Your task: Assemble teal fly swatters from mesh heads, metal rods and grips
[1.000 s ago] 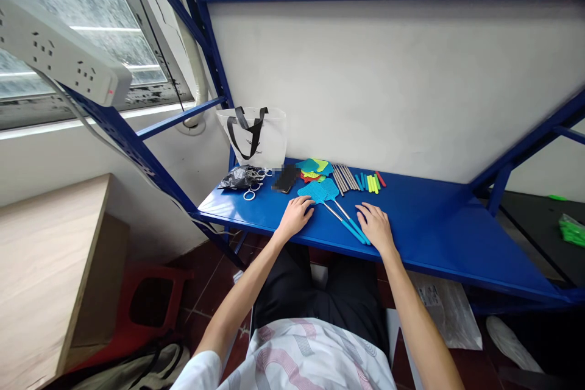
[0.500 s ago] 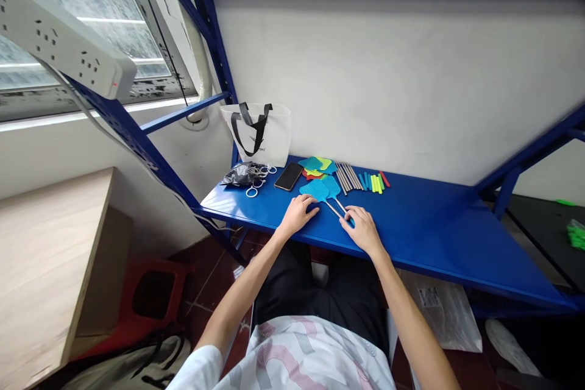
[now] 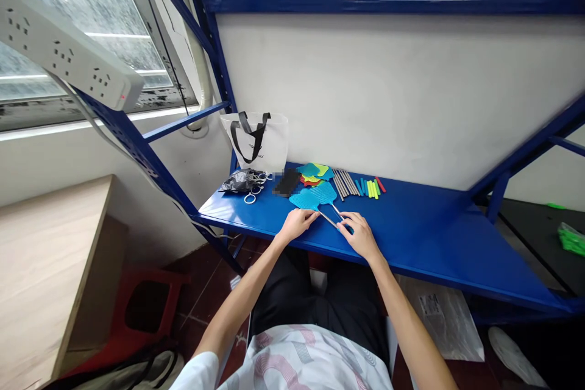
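Two blue fly swatters lie side by side near the desk's front edge, their meshed heads pointing away from me. My left hand (image 3: 297,223) is closed at the neck of the nearer fly swatter (image 3: 304,199), where its head meets the metal rod. My right hand (image 3: 359,235) is closed around the lower handle end of that swatter and hides most of the grip. Just beyond it, the second fly swatter (image 3: 326,192) rests on the desk, with its rod running toward my right fingers. Whether the right hand also grips this second rod, I cannot tell.
Behind the swatters are a pile of coloured swatter heads (image 3: 320,169), several metal rods (image 3: 345,184) and short coloured grips (image 3: 372,187). A blurred dark phone (image 3: 287,183), black plastic packaging (image 3: 241,181) and a white bag (image 3: 262,140) stand left on the blue desk (image 3: 425,219).
My left hand has slid from beside the swatter head to its neck. The nearer swatter has shifted left, away from the other one. The camera view has tilted slightly.
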### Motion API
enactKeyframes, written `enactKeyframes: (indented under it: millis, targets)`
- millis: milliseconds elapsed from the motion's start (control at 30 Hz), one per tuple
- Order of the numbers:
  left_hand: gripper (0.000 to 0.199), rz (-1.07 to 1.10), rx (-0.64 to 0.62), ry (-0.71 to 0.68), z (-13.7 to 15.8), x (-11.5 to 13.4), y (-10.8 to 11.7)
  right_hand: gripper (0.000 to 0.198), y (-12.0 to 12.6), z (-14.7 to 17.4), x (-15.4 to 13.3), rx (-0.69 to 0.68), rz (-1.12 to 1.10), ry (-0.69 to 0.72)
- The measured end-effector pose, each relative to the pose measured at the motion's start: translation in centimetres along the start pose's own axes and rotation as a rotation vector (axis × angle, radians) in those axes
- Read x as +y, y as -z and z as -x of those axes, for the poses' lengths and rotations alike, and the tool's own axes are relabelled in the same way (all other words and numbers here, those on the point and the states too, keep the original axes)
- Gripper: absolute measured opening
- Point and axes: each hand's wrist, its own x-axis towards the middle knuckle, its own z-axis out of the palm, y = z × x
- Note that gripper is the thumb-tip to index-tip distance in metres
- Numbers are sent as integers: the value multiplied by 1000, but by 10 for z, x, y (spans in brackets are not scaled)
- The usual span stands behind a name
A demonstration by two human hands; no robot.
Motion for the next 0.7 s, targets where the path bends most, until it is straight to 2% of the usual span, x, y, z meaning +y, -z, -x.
enactKeyframes:
  millis: [167,300,433,567,700]
  targets:
    - [57,-45,1,-3,-1,-4,-2,31,-6,-2,11,-5,-11,-39]
    - [52,-76,18,-7,-1,-7,-4,33,-12,-1,19,62,126,-171]
    - [46,-204,19,-59,0,-6,-8,29,-10,1,24,37,198,-227]
    - [41,-313,5,-122,1,-3,-13,26,9,5,32,42,223,-253]
    - [41,-315,7,-120,1,-3,-15,24,46,8,46,32,250,-356]
